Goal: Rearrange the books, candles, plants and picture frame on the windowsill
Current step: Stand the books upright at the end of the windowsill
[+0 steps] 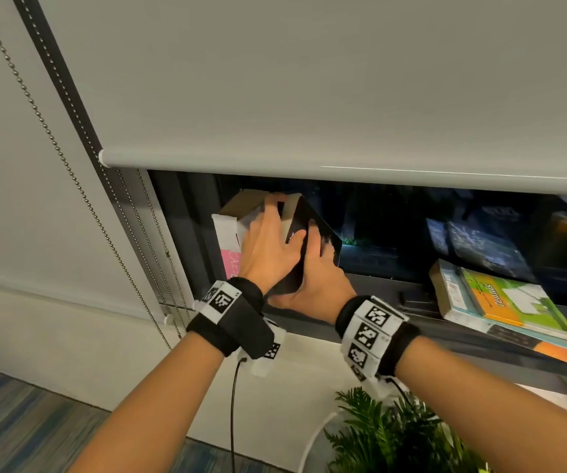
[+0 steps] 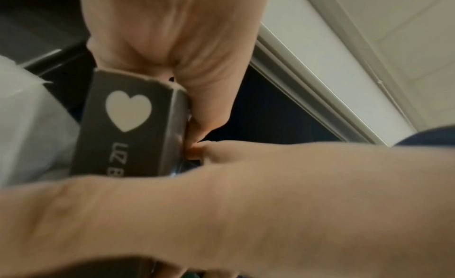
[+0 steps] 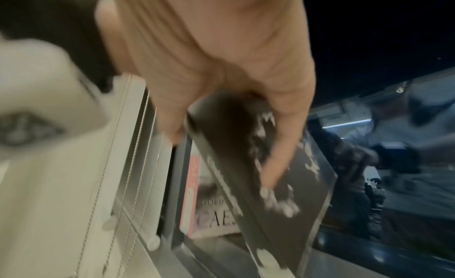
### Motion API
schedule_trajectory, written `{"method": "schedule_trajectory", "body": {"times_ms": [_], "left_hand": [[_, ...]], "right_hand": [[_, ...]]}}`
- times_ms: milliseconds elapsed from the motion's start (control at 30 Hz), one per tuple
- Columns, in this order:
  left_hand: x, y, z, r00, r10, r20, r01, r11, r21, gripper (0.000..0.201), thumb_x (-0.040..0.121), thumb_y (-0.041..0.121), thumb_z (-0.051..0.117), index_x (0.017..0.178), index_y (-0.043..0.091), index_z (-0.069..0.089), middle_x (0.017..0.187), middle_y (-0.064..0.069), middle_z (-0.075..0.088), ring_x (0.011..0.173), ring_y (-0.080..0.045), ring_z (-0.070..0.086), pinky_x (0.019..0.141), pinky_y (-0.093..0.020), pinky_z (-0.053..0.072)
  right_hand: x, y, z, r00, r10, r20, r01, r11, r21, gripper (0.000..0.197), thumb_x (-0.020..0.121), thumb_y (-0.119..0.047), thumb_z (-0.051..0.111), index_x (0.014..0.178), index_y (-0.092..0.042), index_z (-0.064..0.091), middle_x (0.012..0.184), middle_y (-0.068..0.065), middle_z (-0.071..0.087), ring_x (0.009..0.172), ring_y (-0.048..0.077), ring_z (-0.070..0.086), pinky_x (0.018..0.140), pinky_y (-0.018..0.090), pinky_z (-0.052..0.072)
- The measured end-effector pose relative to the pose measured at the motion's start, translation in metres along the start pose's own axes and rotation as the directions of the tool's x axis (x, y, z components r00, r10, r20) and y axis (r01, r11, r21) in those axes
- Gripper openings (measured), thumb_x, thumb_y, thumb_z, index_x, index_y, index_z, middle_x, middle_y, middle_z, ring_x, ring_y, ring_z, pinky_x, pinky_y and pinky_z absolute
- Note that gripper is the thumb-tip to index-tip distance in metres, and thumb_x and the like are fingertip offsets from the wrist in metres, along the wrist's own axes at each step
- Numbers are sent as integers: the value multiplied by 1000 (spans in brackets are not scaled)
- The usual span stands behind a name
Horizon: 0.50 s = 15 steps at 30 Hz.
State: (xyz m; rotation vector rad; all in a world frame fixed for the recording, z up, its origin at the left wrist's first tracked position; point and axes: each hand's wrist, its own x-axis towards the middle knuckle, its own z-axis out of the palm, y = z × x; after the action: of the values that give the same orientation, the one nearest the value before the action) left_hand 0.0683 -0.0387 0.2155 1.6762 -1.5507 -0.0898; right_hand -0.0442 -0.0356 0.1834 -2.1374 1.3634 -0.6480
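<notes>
A black book [image 1: 310, 210] stands tilted at the left end of the windowsill [image 1: 394, 291], held by both hands. My left hand [image 1: 268, 240] reaches over its top, fingers slipped between it and a white-and-pink book [image 1: 228, 240] that leans against the window frame. My right hand [image 1: 316, 268] grips the black book low on its right side, thumb on the cover. The left wrist view shows the black spine [image 2: 128, 126] with a white heart. In the right wrist view my thumb [image 3: 278, 155] lies on the black cover [image 3: 295, 194], the pink-edged book [image 3: 211, 214] behind it.
A stack of books [image 1: 500, 302] with a green-and-orange one on top lies on the sill to the right. The roller blind [image 1: 309, 97] hangs low over the sill, its bead chain [image 1: 70, 172] at the left. A green plant [image 1: 394, 435] stands below the sill.
</notes>
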Motion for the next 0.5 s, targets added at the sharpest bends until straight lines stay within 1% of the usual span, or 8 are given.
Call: {"method": "schedule_trajectory", "body": {"times_ms": [100,200,267,333,367,400,433,500], "left_hand": [[3,5,1,993,109,-45,-107,993,43,51,86,30,64,128,20,38,109,-6,62,102,-25,60,87,-40,51],[9,5,-2,990,135,31,-137,988,75,45,87,39,59,125,17,49,104,-7,64,97,-26,60,84,-41,51],[14,2,-7,985,133,112,-130,991,-31,41,87,43,54,119,18,59,106,-5,67,95,-21,63,85,-40,54],[17,-6,-17,987,131,90,-115,980,-161,32,90,32,56,117,17,66,110,-2,70,99,-15,66,92,-33,53],[18,-12,-22,990,133,55,-124,981,-150,30,92,25,57,118,14,67,113,-2,69,103,-14,64,95,-25,49],[19,-22,-27,991,136,17,-134,987,-88,29,92,21,58,118,11,66,116,-5,68,107,-15,62,96,-22,45],[19,-34,-31,993,121,-13,-121,992,22,31,91,21,60,119,9,64,118,-9,65,112,-19,57,97,-23,41],[16,-59,-32,997,26,-77,-7,971,237,42,87,27,65,123,8,57,124,-16,54,119,-29,44,101,-37,38]], "right_hand": [[2,-5,13,982,4,-187,-16,998,-62,127,61,-55,78,149,-23,-8,151,12,23,124,34,50,93,49,50],[4,-6,20,960,11,-278,6,998,60,115,68,-51,73,150,-18,-1,145,11,37,114,30,57,89,44,52],[11,-2,22,952,108,-285,-41,972,230,87,75,-40,69,144,-15,22,125,9,59,103,27,63,84,36,53],[20,7,20,938,229,-259,-139,936,324,47,80,-30,66,120,-14,50,102,5,68,95,25,66,80,27,50],[24,13,18,932,266,-247,-172,922,346,33,81,-28,64,109,-12,57,95,5,68,94,24,66,79,25,48],[26,18,15,930,281,-236,-185,915,359,26,83,-28,64,101,-11,60,91,4,68,92,23,66,78,24,47],[29,22,12,935,277,-223,-184,913,364,22,83,-28,63,97,-10,61,88,2,66,90,21,65,77,24,46],[32,25,10,950,253,-181,-175,916,360,17,85,-26,63,94,-12,59,85,0,64,86,19,63,76,25,46]]}}
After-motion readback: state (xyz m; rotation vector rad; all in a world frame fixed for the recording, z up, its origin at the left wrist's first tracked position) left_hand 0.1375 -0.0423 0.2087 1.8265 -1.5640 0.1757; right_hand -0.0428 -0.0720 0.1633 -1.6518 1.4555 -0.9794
